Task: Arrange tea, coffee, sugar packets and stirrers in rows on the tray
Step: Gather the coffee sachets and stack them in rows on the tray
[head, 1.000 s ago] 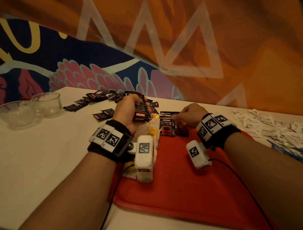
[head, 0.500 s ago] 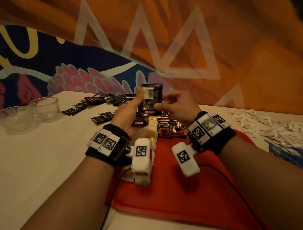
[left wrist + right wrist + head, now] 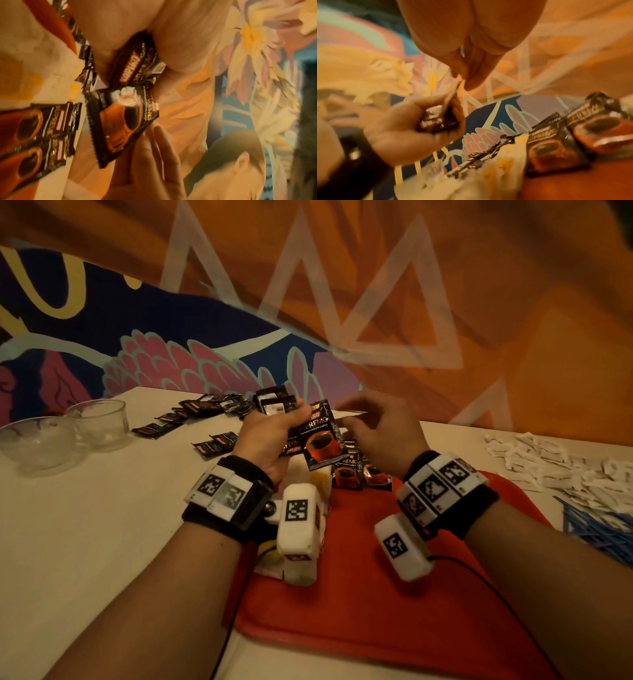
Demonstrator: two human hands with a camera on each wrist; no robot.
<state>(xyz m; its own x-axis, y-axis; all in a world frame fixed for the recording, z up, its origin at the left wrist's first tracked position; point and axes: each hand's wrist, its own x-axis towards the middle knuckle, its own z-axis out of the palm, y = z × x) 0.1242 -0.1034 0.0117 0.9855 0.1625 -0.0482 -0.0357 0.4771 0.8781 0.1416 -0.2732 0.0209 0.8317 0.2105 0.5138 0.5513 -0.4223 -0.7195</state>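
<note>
Over the red tray (image 3: 394, 628), which sits at the near edge of the table (image 3: 85, 525), the play has shifted: a second ago the right hand (image 3: 383, 436) was down at the far end of the tray setting a coffee packet into the row, and now it is up in the air beside the left hand (image 3: 270, 436), reaching for the next one. That suggests the coffee row is only just started: two coffee packets (image 3: 359, 474) lie side by side at the tray's far edge, next to the pale tea bags (image 3: 318, 477) along its left edge, and most of the tray is bare red. Sugar packets (image 3: 555, 463) are heaped at the table's right edge with the blue stirrers (image 3: 603, 529) just nearer, none of them on the tray yet as far as the head view shows. More coffee packets (image 3: 205, 409) lie scattered toward the far left of the table, past two glass bowls (image 3: 68, 433). Now the hands: the left is clenched round a small stack, thumb on top, with the front coffee packet (image 3: 320, 436) fanned out face-up. The right, fingers loosely extended, pinches a packet's thin edge between thumb and fingertips (image 3: 471, 79), drawing it away; I judge it goes down next beside the two already laid.
</note>
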